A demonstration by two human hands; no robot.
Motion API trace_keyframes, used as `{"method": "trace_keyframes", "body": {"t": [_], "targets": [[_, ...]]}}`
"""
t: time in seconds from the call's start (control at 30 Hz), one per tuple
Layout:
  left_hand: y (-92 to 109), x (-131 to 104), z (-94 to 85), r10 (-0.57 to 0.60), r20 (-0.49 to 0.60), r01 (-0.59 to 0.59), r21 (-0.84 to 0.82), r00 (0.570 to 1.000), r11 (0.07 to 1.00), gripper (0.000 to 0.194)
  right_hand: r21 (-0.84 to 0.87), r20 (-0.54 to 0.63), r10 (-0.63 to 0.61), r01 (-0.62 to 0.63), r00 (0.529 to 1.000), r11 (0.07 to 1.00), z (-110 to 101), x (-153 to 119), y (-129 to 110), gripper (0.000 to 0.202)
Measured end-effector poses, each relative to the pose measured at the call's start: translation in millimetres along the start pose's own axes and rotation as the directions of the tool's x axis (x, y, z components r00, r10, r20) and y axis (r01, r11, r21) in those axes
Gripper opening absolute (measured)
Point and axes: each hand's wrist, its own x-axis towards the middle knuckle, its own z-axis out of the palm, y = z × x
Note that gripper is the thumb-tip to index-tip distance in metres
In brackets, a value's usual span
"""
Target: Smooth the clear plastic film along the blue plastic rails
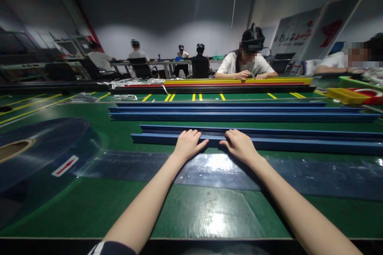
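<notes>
A long blue channel profile (167, 139) lies lengthwise across the green work table. Over its left half is my left hand (188, 143), fingers hooked on the channel and thumb along the near wall. My right hand (239, 144) grips the same profile a short way to the right, its fingers curled into the channel. Between me and the profile, a flat strip of clear plastic film (128, 165) runs across the table. It comes from a large film roll (68, 139) on the left, which bears a white label with a red arrow (66, 166).
Beyond my hands lie more blue profiles (209, 116). Farther back are black, red and yellow profiles (209, 82), with a co-worker (230, 65) bent over them. A yellow tray (347, 95) stands at the right. The table's front edge (191, 239) is close to me.
</notes>
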Motion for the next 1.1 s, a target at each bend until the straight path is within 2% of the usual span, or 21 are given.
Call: {"method": "trace_keyframes", "body": {"t": [0.2, 0.4, 0.7, 0.9, 1.1], "targets": [[-0.5, -0.2, -5.1, 0.007, 0.037, -0.006, -0.01, 0.999, 1.0, 0.042, -0.044, 0.076, 0.064, -0.061, 0.995, 0.997, -12.8, 0.6, -2.9, 0.023], [-0.9, -1.3, -7.2, -0.015, 0.056, 0.016, -0.021, 0.998, 1.0, 0.041, -0.096, 0.133, 0.099, -0.087, 0.986, 0.992, -19.4, -4.3, 6.3, 0.025], [1.0, -2.3, -2.1, -0.049, 0.025, 0.049, -0.015, 0.999, 0.999, 0.046, -0.101, 0.13, 0.028, -0.015, 0.991, 0.995, -19.1, -7.6, 12.0, 0.024], [0.7, -3.8, -0.8, -0.056, -0.031, 0.055, -0.034, 0.998, 0.998, 0.049, -0.097, 0.137, 0.015, -0.002, 0.99, 0.995, -17.8, -8.6, 12.4, 0.022], [0.2, -3.9, 0.0, -0.06, -0.024, 0.059, -0.033, 0.998, 0.998, 0.049, -0.079, 0.142, 0.014, -0.003, 0.99, 0.997, -18.6, -8.0, 12.0, 0.022]]}}
